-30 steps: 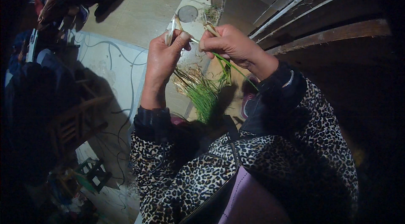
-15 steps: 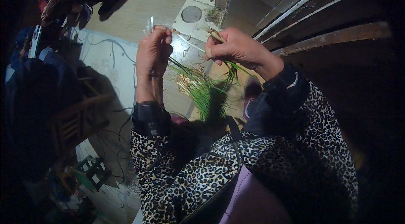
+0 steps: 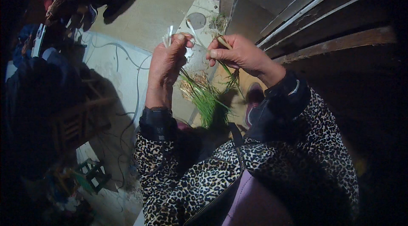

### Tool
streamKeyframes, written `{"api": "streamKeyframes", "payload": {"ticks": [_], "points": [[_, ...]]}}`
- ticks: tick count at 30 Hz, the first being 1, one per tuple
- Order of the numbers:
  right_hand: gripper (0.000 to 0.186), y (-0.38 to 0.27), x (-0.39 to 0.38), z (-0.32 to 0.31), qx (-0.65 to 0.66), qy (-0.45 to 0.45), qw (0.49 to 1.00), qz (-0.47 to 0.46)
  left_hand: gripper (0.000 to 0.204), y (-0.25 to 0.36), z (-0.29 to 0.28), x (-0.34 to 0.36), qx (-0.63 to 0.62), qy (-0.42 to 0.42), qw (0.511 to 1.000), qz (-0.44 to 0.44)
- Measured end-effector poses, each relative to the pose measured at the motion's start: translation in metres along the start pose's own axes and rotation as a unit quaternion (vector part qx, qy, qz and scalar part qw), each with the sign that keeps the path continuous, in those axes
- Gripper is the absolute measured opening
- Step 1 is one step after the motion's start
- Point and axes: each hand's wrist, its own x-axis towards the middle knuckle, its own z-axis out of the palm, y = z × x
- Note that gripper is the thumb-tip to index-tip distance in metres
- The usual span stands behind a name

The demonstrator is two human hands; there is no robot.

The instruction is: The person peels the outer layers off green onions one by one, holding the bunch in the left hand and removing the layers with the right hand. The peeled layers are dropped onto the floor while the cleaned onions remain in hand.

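Observation:
My left hand (image 3: 169,56) is closed on several slender scallions, their white stems (image 3: 167,38) poking up past my fingers and green leaves hanging beneath. To its right, my right hand (image 3: 233,56) grips more scallions with pale brown tops (image 3: 223,40) and green leaves trailing down. A thin white stem (image 3: 195,32) slants up between my hands from the right fingers. On the floor below lies a loose heap of scallions (image 3: 204,102), green leaves toward me and pale root ends farther away.
At upper left are another person's dark shoes and legs (image 3: 91,13). Dark clothing is heaped over a wooden chair (image 3: 74,128) at left. A green stool (image 3: 91,175) and loose cables (image 3: 134,111) are on the floor. Dark wooden boards (image 3: 331,39) stand along the right, near a round metal cover (image 3: 196,20).
My left hand moved left, then back right and slightly down. My right hand shifted slightly right and down. A thin white stem between them now points more upright.

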Motion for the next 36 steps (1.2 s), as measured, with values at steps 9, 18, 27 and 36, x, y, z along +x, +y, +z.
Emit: {"api": "streamKeyframes", "payload": {"ticks": [9, 18, 27, 36], "points": [[0.017, 0.007, 0.007, 0.008, -0.037, 0.033, 0.998, -0.030, 0.020, 0.002, 0.019, -0.009, 0.038, -0.005, 0.998, 0.051], [0.017, 0.008, 0.006, 0.008, 0.073, 0.033, 0.997, 0.006, 0.021, -0.004, 0.030, -0.011, 0.108, 0.010, 0.989, 0.096], [0.019, 0.014, 0.008, 0.006, 0.190, 0.006, 0.981, 0.026, 0.020, -0.005, 0.028, -0.009, 0.156, 0.008, 0.982, 0.103], [0.020, 0.009, 0.006, 0.007, 0.201, 0.004, 0.979, 0.041, 0.017, -0.012, 0.023, -0.003, 0.179, -0.018, 0.969, 0.169]]}}
